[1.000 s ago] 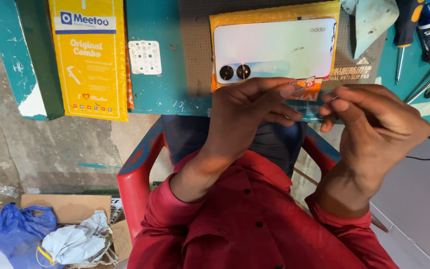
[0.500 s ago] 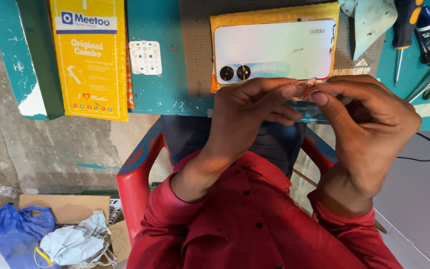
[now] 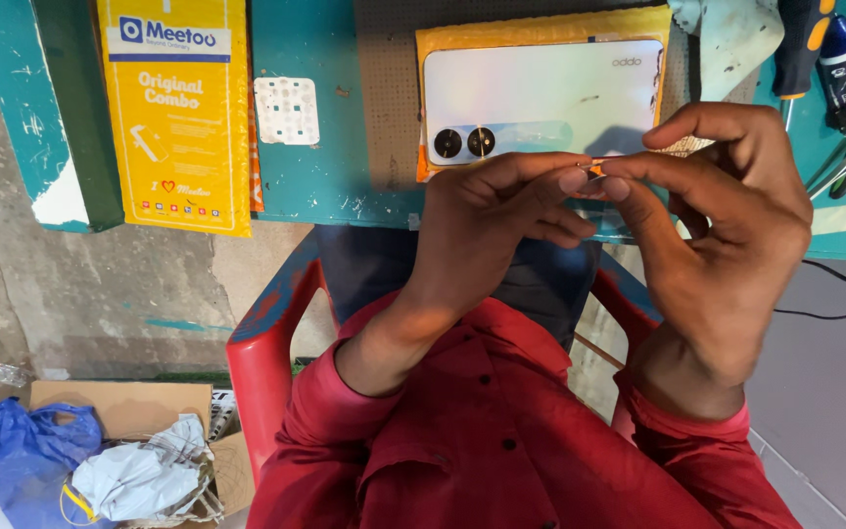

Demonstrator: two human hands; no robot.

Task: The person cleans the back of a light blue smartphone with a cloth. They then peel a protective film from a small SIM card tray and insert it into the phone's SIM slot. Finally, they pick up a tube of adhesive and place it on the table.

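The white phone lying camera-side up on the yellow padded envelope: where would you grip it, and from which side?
Probably by the two long edges of the phone, coming from above near its bare right half. It lies flat, back up, on the yellow envelope; both hands hover at its near edge, pinching a tiny part.
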